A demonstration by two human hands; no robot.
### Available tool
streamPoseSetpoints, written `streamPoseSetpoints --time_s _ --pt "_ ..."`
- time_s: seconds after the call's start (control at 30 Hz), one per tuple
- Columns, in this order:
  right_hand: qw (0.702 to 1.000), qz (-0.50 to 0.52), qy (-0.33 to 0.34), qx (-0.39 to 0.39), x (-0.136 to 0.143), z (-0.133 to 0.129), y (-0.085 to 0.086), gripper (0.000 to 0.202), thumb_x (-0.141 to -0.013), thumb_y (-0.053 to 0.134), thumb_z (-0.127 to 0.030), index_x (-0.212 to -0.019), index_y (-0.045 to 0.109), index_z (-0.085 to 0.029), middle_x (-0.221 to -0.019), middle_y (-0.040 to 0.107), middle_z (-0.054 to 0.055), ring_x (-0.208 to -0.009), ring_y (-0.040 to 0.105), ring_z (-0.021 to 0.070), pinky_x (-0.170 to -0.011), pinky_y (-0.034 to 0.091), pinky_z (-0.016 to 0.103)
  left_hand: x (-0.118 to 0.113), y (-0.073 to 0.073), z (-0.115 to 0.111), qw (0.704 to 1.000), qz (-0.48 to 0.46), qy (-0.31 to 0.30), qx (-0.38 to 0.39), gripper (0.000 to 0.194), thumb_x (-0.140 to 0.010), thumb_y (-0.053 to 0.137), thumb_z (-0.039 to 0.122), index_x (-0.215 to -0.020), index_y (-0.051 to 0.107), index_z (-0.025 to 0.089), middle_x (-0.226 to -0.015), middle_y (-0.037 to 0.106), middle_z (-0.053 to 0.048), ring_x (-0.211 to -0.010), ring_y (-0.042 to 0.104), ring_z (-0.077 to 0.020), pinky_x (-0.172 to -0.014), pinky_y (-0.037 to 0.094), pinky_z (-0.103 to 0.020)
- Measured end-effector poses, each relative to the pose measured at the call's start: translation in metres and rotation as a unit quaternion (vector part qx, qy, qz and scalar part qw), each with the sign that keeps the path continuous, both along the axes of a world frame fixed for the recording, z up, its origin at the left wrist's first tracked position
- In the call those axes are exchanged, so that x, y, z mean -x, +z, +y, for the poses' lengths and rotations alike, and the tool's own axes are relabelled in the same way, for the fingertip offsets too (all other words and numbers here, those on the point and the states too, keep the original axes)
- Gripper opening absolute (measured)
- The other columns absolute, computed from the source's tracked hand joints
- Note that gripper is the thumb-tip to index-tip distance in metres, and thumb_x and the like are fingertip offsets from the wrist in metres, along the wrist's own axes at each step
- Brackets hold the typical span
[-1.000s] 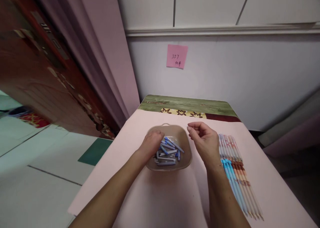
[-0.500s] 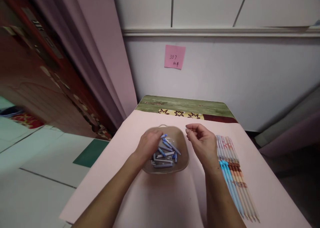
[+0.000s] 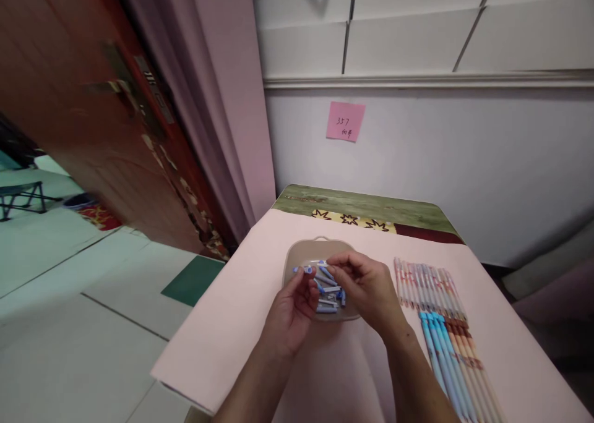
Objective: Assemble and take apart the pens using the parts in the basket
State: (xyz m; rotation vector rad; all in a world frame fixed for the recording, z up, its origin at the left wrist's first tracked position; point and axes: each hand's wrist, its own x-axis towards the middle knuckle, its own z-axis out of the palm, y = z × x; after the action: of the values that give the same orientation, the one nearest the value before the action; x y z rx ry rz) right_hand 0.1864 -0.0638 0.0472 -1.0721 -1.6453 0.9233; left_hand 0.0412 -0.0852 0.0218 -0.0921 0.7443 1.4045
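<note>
Over the left part of a beige basin (image 3: pixel 301 252), my left hand (image 3: pixel 292 308) pinches a short blue and white pen part (image 3: pixel 302 269) between thumb and finger. My right hand (image 3: pixel 364 284) is closed over the basin's right side, its fingertips together near the blue parts; what it holds, if anything, is too small to name. Several blue, lilac and white pen parts (image 3: pixel 327 310) lie loose in the basin. The basin stands on the pink-covered table (image 3: pixel 241 305).
To the right lie a row of patterned clear pens (image 3: pixel 429 285), several blue pens (image 3: pixel 443 355) and several brown and beige pens (image 3: pixel 471 364). A pink note (image 3: pixel 346 121) is on the wall, and a red-brown door (image 3: pixel 116 157) stands at the left.
My left hand has risen out of the basin with a blue and white part. My right hand has moved over the basin's right side. The view has shifted left and up.
</note>
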Motion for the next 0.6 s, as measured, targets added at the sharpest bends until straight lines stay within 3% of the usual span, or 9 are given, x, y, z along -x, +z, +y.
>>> streamPoseSetpoints --time_s 0.1,0.3,0.47,0.6 --pt "1.0 -0.013 0.018 -0.016 0.002 -0.004 0.004 0.012 -0.082 0.063 -0.028 -0.087 0.07 -0.02 -0.079 0.072 0.003 -0.069 0.068 0.0156 -0.064 0.053 0.024 0.003 0.001 -0.003 0.999 -0.025 -0.018 -0.032 0.011 -0.087 0.053 0.01 -0.086 0.063 0.006 -0.07 0.066 -0.005 -0.049 0.056 -0.0068 -0.043 0.048 -0.016" --pt "0.998 -0.02 0.019 -0.048 0.002 -0.009 0.015 0.012 -0.084 0.062 -0.03 -0.086 0.071 -0.022 -0.081 0.073 0.002 -0.069 0.067 0.0149 -0.064 0.053 0.023 0.002 0.011 -0.006 0.992 -0.112 -0.033 -0.041 0.017 -0.088 0.046 0.007 -0.09 0.062 0.005 -0.072 0.061 -0.007 -0.052 0.054 -0.0057 -0.044 0.046 -0.013" --pt "0.998 -0.038 0.005 -0.059 -0.002 -0.01 0.017 0.011 -0.084 0.062 -0.029 -0.084 0.07 -0.022 -0.079 0.072 0.001 -0.067 0.066 0.0147 -0.062 0.052 0.023 0.0 0.013 -0.004 0.992 -0.116 -0.029 -0.035 0.019 -0.088 0.045 0.007 -0.096 0.063 0.006 -0.074 0.062 -0.007 -0.054 0.055 -0.0064 -0.046 0.048 -0.014" --pt "0.998 -0.038 0.016 -0.051 -0.003 -0.011 0.018 0.007 -0.082 0.064 -0.025 -0.084 0.07 -0.022 -0.079 0.072 0.0 -0.067 0.066 0.0136 -0.062 0.051 0.022 -0.002 0.009 -0.003 0.993 -0.108 -0.017 -0.032 0.018 -0.088 0.046 0.006 -0.089 0.063 0.006 -0.075 0.063 -0.008 -0.055 0.057 -0.0071 -0.048 0.049 -0.015"
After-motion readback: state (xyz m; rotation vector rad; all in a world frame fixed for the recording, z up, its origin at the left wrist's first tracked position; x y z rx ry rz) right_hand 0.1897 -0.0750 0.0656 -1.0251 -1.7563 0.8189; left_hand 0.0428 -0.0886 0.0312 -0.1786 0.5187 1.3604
